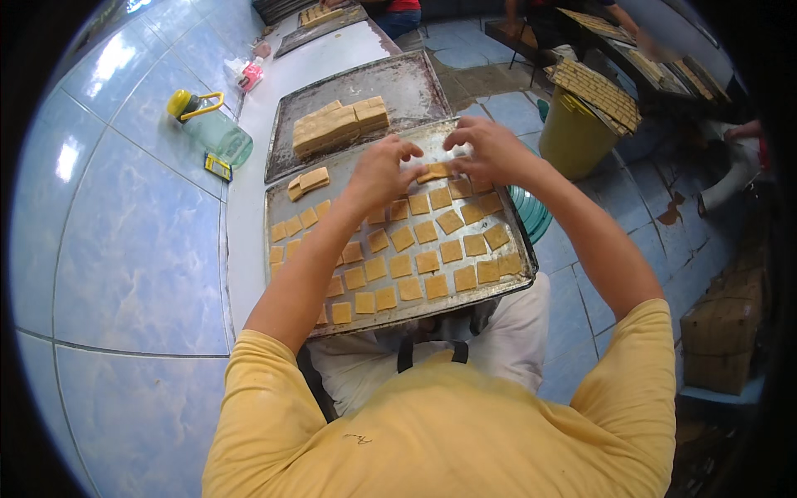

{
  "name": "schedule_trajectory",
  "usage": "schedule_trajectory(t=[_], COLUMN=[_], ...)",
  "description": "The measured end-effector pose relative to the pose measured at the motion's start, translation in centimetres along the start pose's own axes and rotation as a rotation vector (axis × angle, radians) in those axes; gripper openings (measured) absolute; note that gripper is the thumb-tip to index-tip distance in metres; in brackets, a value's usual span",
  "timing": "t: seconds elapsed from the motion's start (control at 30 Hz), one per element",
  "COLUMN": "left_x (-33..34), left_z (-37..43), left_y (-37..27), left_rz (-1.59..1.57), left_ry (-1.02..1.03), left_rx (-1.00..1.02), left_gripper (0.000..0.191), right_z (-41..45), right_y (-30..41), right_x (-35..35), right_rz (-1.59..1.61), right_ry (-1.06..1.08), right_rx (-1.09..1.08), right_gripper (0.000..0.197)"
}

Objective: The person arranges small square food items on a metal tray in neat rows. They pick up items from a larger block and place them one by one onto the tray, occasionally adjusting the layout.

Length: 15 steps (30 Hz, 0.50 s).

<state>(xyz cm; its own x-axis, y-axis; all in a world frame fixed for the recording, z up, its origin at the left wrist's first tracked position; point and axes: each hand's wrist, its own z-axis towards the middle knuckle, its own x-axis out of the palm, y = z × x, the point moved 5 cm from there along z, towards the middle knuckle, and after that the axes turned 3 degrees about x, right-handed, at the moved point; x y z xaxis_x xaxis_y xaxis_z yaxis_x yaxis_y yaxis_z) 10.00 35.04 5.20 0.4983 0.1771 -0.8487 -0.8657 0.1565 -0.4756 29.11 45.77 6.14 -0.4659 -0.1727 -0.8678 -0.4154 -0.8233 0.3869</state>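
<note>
Small flat squares of dough (400,266) lie in rough rows on a worn metal baking tray (373,319) in front of me. Near its far edge, a few overlapping dough pieces (434,172) sit between my hands. The thumb of my left hand (387,167) is at their left end, its fingers curved and apart. From the other side, my right hand (492,151) has its thumb by their right end and its fingers spread above. A short stack of dough slices (309,182) rests at the tray's far left. My left forearm hides some squares.
Behind, a second tray (411,81) carries larger dough blocks (339,126). A water bottle (215,132) and a small yellow packet (218,166) are by the tiled wall at left. To the right stands a yellow bin (566,134) topped with a loaded tray (594,93). Other people work beyond.
</note>
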Motion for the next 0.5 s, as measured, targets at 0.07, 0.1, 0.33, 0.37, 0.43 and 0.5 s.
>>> schedule_trajectory(t=[0.07, 0.1, 0.33, 0.37, 0.43, 0.5], left_x=[0.2, 0.3, 0.0, -0.4, -2.1, -4.5], left_z=[0.0, 0.0, -1.0, -1.3, -2.0, -2.7], left_y=[-0.1, -0.2, 0.2, 0.6, 2.7, 5.5], left_rz=[0.075, 0.085, -0.023, -0.036, -0.029, 0.013], left_ry=[0.034, 0.036, 0.058, 0.035, -0.028, -0.104], left_rx=[0.032, 0.043, 0.1, 0.109, 0.038, 0.012], left_gripper=[0.035, 0.035, 0.034, 0.034, 0.035, 0.036], right_z=[0.3, 0.4, 0.8, 1.1, 1.7, 2.7], right_y=[1.1, 1.3, 0.7, 0.9, 1.6, 2.9], right_x=[1.0, 1.5, 1.5, 1.2, 1.2, 1.2], right_rz=[-0.053, -0.091, -0.091, -0.093, -0.111, -0.028], right_ry=[0.016, 0.046, 0.159, 0.155, 0.165, 0.162], right_rx=[-0.077, -0.095, -0.032, -0.025, 0.0, -0.021], right_gripper=[0.025, 0.026, 0.034, 0.035, 0.038, 0.035])
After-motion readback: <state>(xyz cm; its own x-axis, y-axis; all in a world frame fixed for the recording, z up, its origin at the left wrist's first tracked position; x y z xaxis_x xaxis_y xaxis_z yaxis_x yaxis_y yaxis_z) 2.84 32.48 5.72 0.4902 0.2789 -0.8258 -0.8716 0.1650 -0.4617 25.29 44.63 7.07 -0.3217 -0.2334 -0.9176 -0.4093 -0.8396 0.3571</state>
